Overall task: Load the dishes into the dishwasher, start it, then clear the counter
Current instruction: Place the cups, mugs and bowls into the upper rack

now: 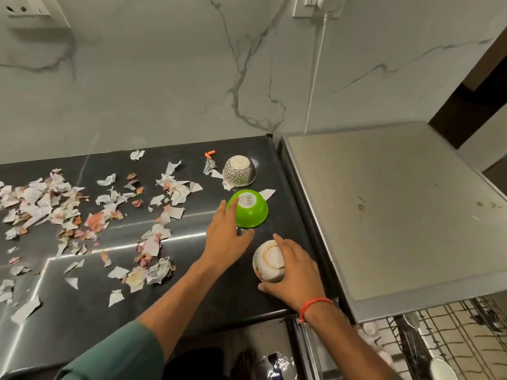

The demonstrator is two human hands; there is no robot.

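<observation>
Three bowls stand upside down on the dark counter (pixel 82 305) near its right end. My right hand (pixel 295 272) is curled round the nearest one, a white bowl (pixel 267 263) with a brownish ring on its base. My left hand (pixel 227 237) reaches over the counter with straight fingers touching the left side of the green bowl (pixel 251 212), which has a barcode sticker on its base. Behind it stands a patterned grey and white bowl (pixel 239 171). The dishwasher (pixel 384 209) stands right of the counter, its pulled-out wire rack (pixel 466 338) showing at the bottom right.
Several torn paper scraps and pinkish peelings (pixel 55 209) litter the left and middle of the counter. A small orange piece (pixel 210 154) lies near the marble wall. A white cable (pixel 315 78) hangs from a wall socket. White dishes (pixel 441 368) sit in the rack.
</observation>
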